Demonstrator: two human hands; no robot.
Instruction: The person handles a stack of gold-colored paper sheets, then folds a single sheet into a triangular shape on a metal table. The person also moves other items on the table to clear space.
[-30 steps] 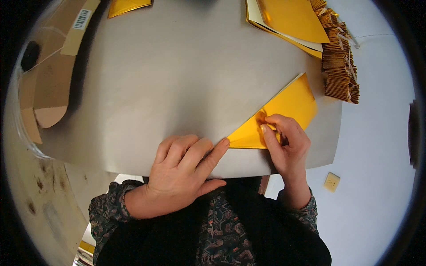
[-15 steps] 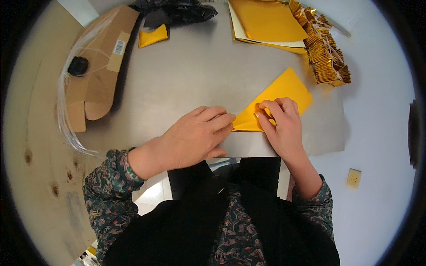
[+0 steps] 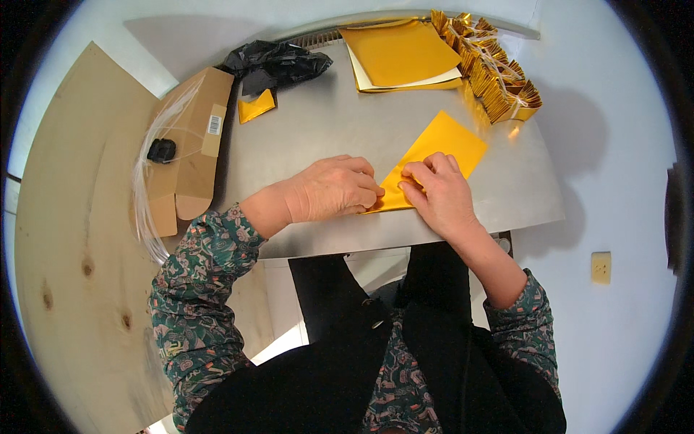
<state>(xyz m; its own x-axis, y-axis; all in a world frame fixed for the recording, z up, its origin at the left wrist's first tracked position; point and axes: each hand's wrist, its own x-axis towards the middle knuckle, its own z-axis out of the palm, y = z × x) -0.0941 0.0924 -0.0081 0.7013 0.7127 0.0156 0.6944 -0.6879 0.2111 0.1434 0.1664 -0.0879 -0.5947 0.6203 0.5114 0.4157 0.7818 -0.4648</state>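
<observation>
A sheet of shiny gold paper (image 3: 453, 143) lies slantwise on the grey table before me, its near edge folded over. My left hand (image 3: 334, 189) is closed at the sheet's left corner, fingertips bent down onto it. At the folded near edge, my right hand (image 3: 441, 197) pinches the paper between thumb and forefinger, its other fingers curled. Part of the fold is hidden beneath the fingers of both hands.
A stack of gold sheets (image 3: 405, 54) lies at the back, beside a bundle of pleated gold pieces (image 3: 499, 76) tied with string. Back left are a small folded gold piece (image 3: 256, 108), a black plastic bag (image 3: 278, 65) and a cardboard box (image 3: 184, 137) with clear strands over it.
The whole view has shifted, showing more of the table's far side. My left fingers have bent down closer around the paper's left corner. My right hand keeps its pinch on the fold.
</observation>
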